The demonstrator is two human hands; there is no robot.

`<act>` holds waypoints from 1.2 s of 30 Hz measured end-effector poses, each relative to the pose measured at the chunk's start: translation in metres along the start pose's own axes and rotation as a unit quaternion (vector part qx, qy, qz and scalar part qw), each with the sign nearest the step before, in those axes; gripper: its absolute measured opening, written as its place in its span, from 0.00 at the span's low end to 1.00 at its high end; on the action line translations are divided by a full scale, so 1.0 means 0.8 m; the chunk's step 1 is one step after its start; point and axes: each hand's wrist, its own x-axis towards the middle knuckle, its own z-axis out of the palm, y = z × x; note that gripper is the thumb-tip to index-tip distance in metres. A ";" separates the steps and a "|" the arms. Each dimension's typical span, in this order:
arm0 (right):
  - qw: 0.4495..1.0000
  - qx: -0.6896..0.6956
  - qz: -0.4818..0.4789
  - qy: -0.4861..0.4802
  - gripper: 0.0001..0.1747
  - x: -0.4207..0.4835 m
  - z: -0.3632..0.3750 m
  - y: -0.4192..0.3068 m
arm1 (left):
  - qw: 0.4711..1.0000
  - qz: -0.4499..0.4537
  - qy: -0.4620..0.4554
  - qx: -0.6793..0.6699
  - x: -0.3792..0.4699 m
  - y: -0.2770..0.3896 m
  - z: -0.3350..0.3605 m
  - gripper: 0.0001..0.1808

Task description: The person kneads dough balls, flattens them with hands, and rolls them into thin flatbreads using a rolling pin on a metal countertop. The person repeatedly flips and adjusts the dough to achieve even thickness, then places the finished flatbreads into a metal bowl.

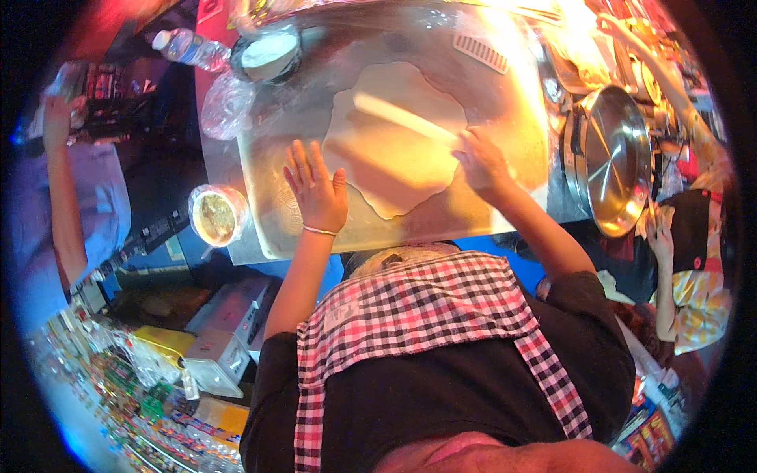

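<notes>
A thin, wide sheet of dough with an uneven edge lies on the pale work board before me. My right hand grips one end of a slim wooden rolling pin, which slants up and left across the sheet and casts a shadow on it. The pin is slightly blurred, and I cannot tell whether it touches the dough. Beside the sheet's left edge, my left hand is spread palm down and holds nothing. Whether it rests on the board or hovers is unclear.
At the back left are a bowl of white powder, a water bottle and a clear plastic bag. A plastic-wrapped tub sits left. A slotted white tool lies behind. Rightward stands a steel pan, near another person's hand.
</notes>
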 end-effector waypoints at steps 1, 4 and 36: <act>1.000 0.012 0.001 0.022 0.14 0.004 0.013 -0.018 | 0.997 -0.002 -0.005 -0.075 0.003 0.010 -0.004 0.31; 0.975 0.147 0.159 0.041 0.13 0.021 0.065 -0.093 | 0.966 -0.056 -0.085 -0.236 0.010 0.048 -0.004 0.25; 0.834 -0.035 0.534 0.136 0.12 0.006 0.101 -0.106 | 0.925 0.327 -0.180 -0.072 -0.016 0.024 0.071 0.38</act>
